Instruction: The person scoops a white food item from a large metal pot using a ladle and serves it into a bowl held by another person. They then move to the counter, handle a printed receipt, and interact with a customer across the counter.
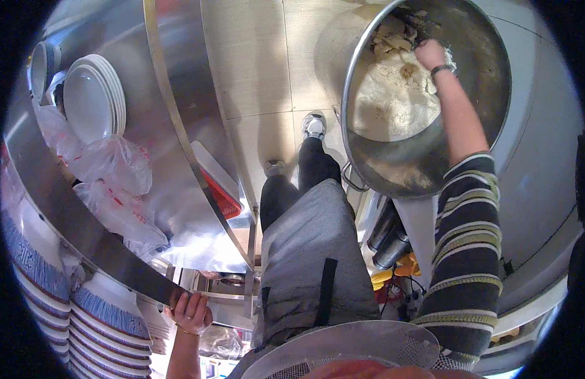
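Observation:
My right hand (431, 54) reaches into a deep metal pot (354, 90) at the upper right, its fingers curled at the edge of a pale, floury mass (396, 104). Brownish, lumpy pieces (392, 35) lie beyond that mass, beside my fingers. Whether the hand holds anything cannot be seen. At the lower left, my left hand (190, 310) grips the edge of a stainless steel shelf (150, 284), fingers curled over it.
White plates (91, 99) and plastic bags (117, 166) lie on the steel surface at left. Blue-patterned bowls (107, 312) are stacked at lower left. A red basket (221, 194) sits under the counter. Dark cylinders (392, 248) and cables stand below the pot.

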Demonstrator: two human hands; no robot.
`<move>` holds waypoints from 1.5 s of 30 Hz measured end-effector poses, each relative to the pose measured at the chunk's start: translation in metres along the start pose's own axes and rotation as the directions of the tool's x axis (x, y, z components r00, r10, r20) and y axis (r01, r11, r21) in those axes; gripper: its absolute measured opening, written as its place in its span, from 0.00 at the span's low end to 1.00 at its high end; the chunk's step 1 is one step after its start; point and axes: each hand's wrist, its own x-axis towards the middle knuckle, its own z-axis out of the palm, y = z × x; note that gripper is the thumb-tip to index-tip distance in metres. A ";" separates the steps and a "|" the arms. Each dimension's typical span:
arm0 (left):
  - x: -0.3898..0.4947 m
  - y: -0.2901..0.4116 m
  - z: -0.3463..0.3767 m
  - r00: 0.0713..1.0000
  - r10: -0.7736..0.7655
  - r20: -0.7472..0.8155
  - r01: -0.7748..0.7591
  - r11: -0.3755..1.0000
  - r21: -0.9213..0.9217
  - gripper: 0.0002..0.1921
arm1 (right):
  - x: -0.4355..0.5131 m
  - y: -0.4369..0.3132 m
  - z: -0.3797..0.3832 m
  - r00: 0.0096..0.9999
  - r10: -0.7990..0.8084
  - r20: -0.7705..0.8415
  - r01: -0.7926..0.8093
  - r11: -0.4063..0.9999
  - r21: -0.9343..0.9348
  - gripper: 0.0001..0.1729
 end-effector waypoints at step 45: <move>0.007 -0.002 0.009 0.932 -0.071 -0.355 -0.007 0.977 -0.214 0.04 | -0.380 -0.078 0.014 0.949 0.211 0.232 -0.109 -0.472 0.875 0.10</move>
